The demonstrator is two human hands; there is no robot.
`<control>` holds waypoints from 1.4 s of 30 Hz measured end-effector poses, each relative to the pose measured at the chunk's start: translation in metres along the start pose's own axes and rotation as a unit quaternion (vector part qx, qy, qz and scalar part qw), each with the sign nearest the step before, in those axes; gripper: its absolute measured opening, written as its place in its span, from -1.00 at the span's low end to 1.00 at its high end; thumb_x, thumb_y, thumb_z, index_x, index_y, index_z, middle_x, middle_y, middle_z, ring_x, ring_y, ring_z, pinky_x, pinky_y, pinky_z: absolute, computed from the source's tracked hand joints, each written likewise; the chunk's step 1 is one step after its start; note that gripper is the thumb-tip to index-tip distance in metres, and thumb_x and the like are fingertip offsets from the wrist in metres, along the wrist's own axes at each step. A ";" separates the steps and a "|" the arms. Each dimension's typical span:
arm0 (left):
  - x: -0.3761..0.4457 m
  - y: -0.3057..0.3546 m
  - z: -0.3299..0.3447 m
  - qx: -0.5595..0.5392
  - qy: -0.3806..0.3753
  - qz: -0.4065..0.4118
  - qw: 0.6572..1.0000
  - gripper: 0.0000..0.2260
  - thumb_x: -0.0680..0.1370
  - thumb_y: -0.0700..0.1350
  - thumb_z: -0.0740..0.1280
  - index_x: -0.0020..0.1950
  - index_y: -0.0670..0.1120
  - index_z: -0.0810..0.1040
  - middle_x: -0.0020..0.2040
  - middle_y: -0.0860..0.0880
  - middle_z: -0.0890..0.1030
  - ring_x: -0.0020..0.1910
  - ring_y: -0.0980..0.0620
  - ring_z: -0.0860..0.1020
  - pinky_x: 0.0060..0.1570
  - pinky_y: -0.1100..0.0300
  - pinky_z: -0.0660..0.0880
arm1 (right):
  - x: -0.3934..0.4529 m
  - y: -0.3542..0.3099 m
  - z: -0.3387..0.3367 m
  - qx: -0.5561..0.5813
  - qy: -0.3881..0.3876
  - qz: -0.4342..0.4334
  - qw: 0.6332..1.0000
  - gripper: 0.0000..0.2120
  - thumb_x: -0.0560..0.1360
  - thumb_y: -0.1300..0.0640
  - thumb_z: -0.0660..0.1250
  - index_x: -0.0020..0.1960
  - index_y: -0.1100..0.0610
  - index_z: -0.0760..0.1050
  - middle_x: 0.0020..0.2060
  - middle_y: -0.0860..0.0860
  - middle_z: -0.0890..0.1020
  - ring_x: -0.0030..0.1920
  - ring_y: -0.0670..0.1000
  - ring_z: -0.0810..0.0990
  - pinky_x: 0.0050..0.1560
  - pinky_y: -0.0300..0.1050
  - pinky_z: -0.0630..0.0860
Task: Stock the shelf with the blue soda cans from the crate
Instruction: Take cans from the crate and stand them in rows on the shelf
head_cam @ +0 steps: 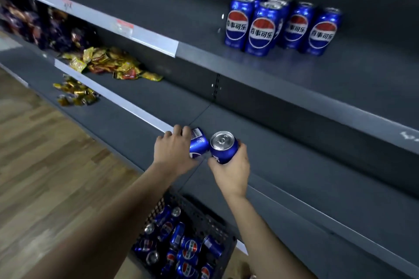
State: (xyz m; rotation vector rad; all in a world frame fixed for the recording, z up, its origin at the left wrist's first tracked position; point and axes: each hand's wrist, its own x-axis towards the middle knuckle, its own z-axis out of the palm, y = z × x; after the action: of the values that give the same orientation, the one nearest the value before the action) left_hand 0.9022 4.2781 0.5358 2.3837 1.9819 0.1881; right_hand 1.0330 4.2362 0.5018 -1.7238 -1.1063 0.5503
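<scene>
My left hand grips a blue soda can from above, the can tilted with its barcode showing. My right hand grips a second blue can from below, its silver top facing me. Both cans hang side by side in front of the middle shelf. Several blue cans stand upright in a cluster on the upper shelf. Below my arms sits the dark plastic crate, holding several loose blue cans lying at mixed angles.
Yellow and orange snack packets lie piled on the middle shelf at the left, with more gold packets on the lower shelf. Dark snack bags fill the far left. Wood-pattern floor runs along the left.
</scene>
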 end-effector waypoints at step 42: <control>0.153 0.156 -0.131 -0.539 0.124 0.073 0.830 -0.44 0.19 0.18 0.50 0.08 0.09 0.36 -0.01 0.11 0.58 0.00 0.02 0.56 0.02 -0.07 0.54 | 0.165 -0.123 -0.152 0.076 0.137 -0.051 0.986 -0.42 0.27 0.21 0.51 0.19 -0.01 0.34 -0.02 -0.14 0.58 -0.05 -0.14 0.60 -0.02 -0.10 0.61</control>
State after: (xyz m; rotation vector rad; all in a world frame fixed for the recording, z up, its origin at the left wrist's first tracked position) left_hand 1.0671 4.3924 0.6924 1.7302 1.1503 1.2736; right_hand 1.1769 4.3190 0.6967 -1.5483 -0.9259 0.3145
